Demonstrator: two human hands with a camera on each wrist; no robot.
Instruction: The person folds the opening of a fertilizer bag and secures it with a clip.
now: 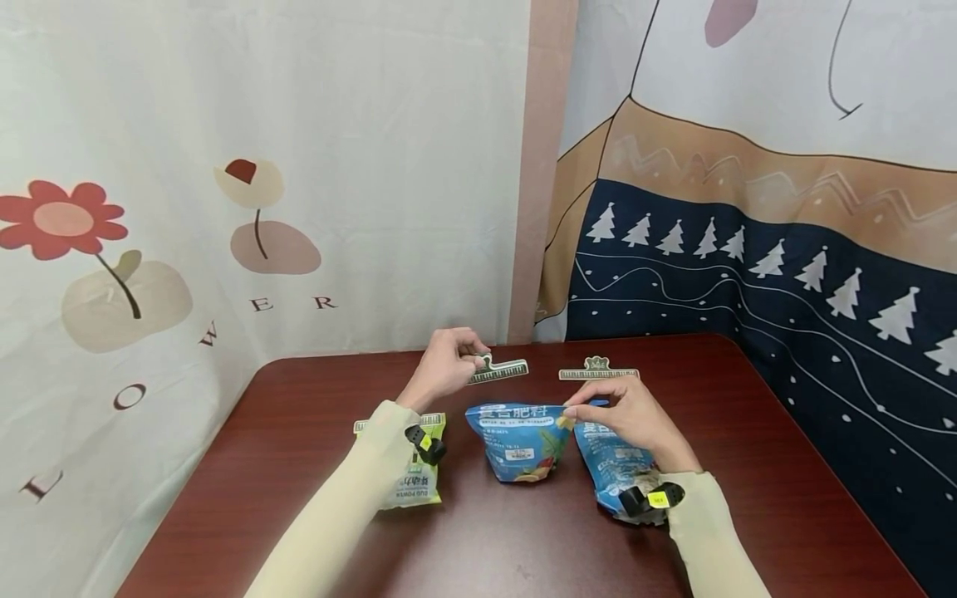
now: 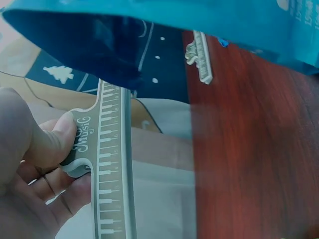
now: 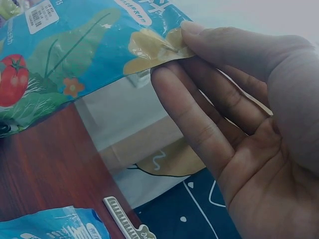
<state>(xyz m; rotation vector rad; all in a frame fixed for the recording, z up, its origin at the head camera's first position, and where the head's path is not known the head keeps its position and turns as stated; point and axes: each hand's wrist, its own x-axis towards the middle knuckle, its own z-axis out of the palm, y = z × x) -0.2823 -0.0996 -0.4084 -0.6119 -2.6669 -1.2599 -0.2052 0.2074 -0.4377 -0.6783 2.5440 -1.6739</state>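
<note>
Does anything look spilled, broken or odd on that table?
Nothing stands out: no spill or damage shows. The left hand holds a clip, the right hand pinches the middle blue bag, and another clip lies at the back of the table.

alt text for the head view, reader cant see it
The left hand holds a piano-key clip; the right hand pinches a blue pouch by one corner. Another blue pouch, a green packet and a loose clip lie on the red table.
</note>
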